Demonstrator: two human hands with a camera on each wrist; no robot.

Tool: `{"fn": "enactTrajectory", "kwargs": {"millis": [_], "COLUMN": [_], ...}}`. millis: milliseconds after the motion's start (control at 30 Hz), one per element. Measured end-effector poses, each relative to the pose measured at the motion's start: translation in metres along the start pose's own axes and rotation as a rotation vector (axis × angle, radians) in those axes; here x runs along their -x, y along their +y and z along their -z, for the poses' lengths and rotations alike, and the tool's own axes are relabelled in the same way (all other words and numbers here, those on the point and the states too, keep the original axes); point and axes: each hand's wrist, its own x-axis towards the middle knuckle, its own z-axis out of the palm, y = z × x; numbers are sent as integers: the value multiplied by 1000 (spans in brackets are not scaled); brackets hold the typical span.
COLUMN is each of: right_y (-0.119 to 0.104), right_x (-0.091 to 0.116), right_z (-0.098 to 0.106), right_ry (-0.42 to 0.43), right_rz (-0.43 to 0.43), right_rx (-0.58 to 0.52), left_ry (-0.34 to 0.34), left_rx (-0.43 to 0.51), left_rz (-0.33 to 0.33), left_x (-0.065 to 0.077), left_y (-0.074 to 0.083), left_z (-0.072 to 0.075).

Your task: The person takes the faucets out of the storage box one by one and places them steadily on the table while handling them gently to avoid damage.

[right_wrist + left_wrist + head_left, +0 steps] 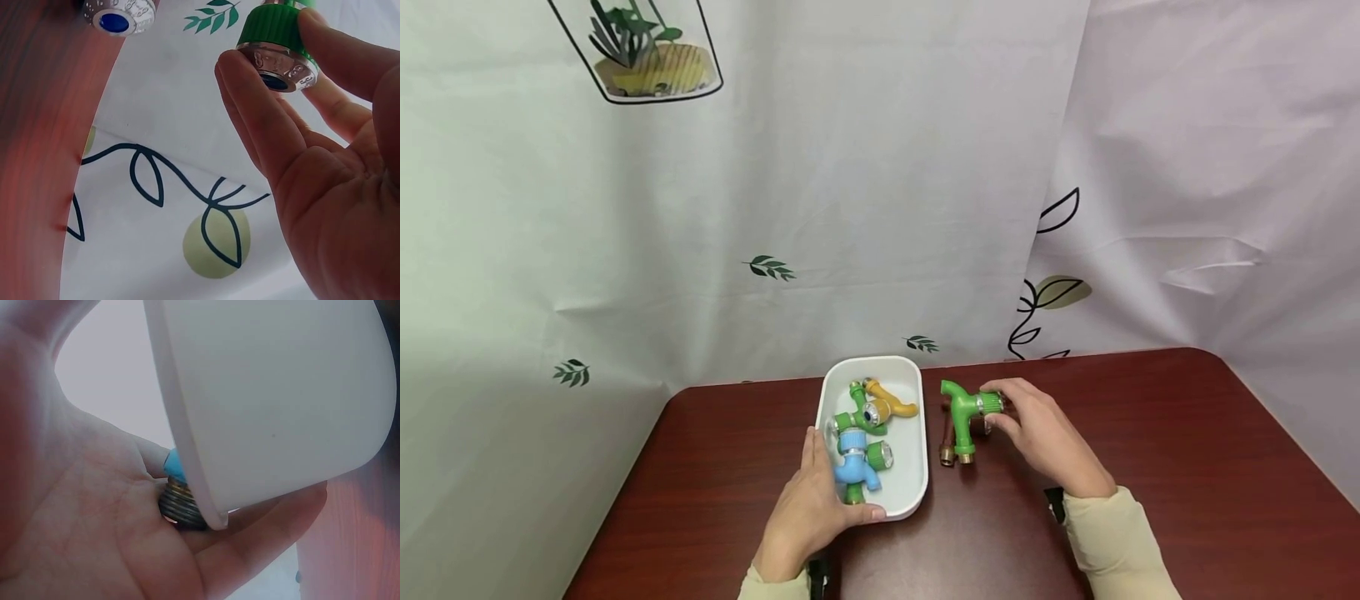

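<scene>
My left hand [808,506] lies along the near left corner of a white tray [912,487], fingers straight against its side and thumb across the near end. In the left wrist view, a blue tap's threaded end [181,505] pokes past the rim beside my palm. Inside the tray are the blue tap [852,468], a yellow tap [891,400] and several green taps [856,421]. To the right of the tray, my right hand [1048,429] pinches the ribbed knob [272,28] of a green tap [961,410], its threaded end downward.
A dark brown tap [947,450] with a brassy end lies on the reddish wooden table [1150,433], partly hidden behind the green one. White patterned cloth [880,208] hangs along the table's back edge.
</scene>
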Motion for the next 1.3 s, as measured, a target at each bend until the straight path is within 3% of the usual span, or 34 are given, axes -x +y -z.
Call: {"fn": "enactTrajectory", "kwargs": {"millis": [1300], "right_y": [21], "right_x": [5], "right_z": [20], "right_ry": [-71], "right_rz": [-78], "right_rx": [26], "left_ry": [-8], "left_rx": [0], "left_rz": [1], "left_x": [-1], "left_y": [-1], "left_z": [-1]}}
